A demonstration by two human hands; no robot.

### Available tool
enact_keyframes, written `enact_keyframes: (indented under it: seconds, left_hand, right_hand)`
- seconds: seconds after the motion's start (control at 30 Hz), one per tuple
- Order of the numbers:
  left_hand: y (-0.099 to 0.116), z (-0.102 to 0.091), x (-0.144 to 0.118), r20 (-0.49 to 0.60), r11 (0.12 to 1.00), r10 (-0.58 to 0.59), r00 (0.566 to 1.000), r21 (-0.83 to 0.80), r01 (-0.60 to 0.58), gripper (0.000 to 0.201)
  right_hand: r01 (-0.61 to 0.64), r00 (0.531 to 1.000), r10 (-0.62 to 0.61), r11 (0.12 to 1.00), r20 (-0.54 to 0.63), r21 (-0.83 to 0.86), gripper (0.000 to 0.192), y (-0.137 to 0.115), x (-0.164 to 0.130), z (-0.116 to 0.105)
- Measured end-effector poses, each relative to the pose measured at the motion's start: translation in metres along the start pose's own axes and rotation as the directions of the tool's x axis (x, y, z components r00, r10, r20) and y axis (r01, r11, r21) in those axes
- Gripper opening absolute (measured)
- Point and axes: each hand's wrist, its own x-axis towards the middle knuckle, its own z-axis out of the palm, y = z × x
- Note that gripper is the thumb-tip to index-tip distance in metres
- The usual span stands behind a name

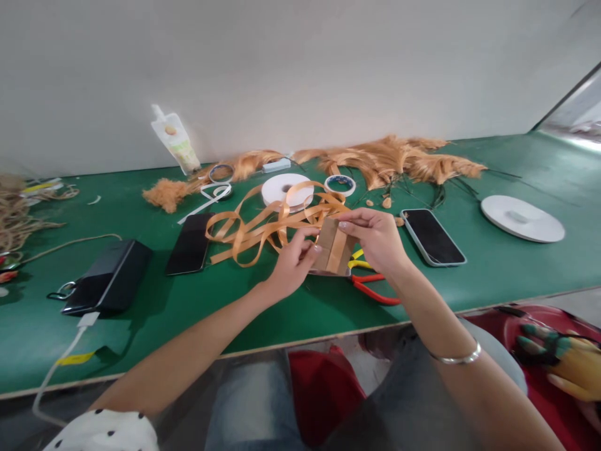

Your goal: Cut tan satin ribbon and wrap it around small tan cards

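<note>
1. Far left on the bench (141, 326), a dark power bank (110, 282) lies with a white cable (70, 351) plugged in; next to it rests a black phone (190, 243), face up.
2. Moving in, your left hand (293, 266) is closed in a pinch — thumb and fingertips nip the lower left edge of a small brown card (334, 250), with the orange ribbon (263, 228) coming in over the fingers.
3. That card sits just above the bench's middle, between both hands, tilted with its face toward you. Its long axis runs roughly up and away from you; a band of ribbon lies along that axis down its face.
4. As I judge it, the wrapping is only begun: a turn or so is on the card, while most of the ribbon is loose, looping leftward in a tangle toward the white spool (285, 188).
5. Your right hand (375, 235) is also closed, fingertips pinching the card's top right corner — nothing else in it.
6. Under that hand, red-handled pliers (375, 291) and something yellow lie on the bench.
7. Further right is a second phone (432, 237), then a white round disc (522, 218). Behind, orange hair-like fibre (404, 160) spreads along the wall.
</note>
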Motion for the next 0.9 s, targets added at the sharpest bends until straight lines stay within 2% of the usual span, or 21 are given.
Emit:
enact_keyframes:
  seconds: [0.07,0.1,0.17,0.23,0.3,0.33,0.37,0.43,0.53,0.77,0.9]
  left_hand:
    - [-0.002,-0.003,0.000,-0.111,0.988,0.143,0.984,0.071,-0.136,0.030]
    - [-0.003,-0.004,0.000,-0.148,0.963,0.246,0.958,0.152,-0.224,0.029]
    - [-0.006,-0.007,0.003,-0.146,0.849,0.463,0.874,0.354,-0.391,0.026]
    - [-0.007,-0.011,0.005,-0.079,0.677,0.636,0.767,0.533,-0.507,0.021]
    - [-0.007,-0.014,0.007,-0.019,0.543,0.737,0.676,0.612,-0.576,0.019]
    - [-0.006,-0.015,0.007,-0.001,0.507,0.766,0.642,0.615,-0.604,0.019]
    - [-0.005,-0.016,0.007,0.009,0.491,0.785,0.620,0.601,-0.631,0.019]
    - [-0.003,-0.016,0.006,0.017,0.501,0.796,0.605,0.544,-0.673,0.019]
    - [0.000,-0.014,0.004,0.031,0.543,0.775,0.631,0.478,-0.690,0.023]
    - [-0.002,-0.009,0.004,-0.032,0.746,0.577,0.816,0.426,-0.511,0.019]
    - [0.001,-0.008,0.005,-0.042,0.853,0.406,0.913,0.376,-0.362,0.014]
  right_hand:
    - [-0.121,0.993,0.121,0.989,0.007,0.086,0.015,-0.001,0.001,0.000]
    - [-0.175,0.985,0.173,0.977,0.025,0.118,0.016,-0.001,0.001,0.001]
    - [-0.259,0.965,0.249,0.951,0.078,0.171,0.018,-0.001,0.000,0.004]
    - [-0.332,0.941,0.311,0.922,0.132,0.197,0.020,0.000,-0.002,0.008]
    - [-0.395,0.915,0.367,0.899,0.166,0.189,0.021,0.001,-0.005,0.011]
    - [-0.416,0.905,0.387,0.890,0.176,0.186,0.021,0.002,-0.006,0.013]
    - [-0.428,0.900,0.395,0.883,0.186,0.193,0.020,0.002,-0.007,0.014]
    - [-0.422,0.902,0.381,0.877,0.201,0.231,0.019,0.004,-0.009,0.016]
    - [-0.377,0.922,0.336,0.891,0.193,0.252,0.016,0.004,-0.009,0.015]
    - [-0.242,0.962,0.197,0.936,0.187,0.257,0.015,-0.011,-0.009,0.007]
    - [-0.163,0.965,0.114,0.966,0.234,0.200,0.027,-0.015,-0.011,0.005]
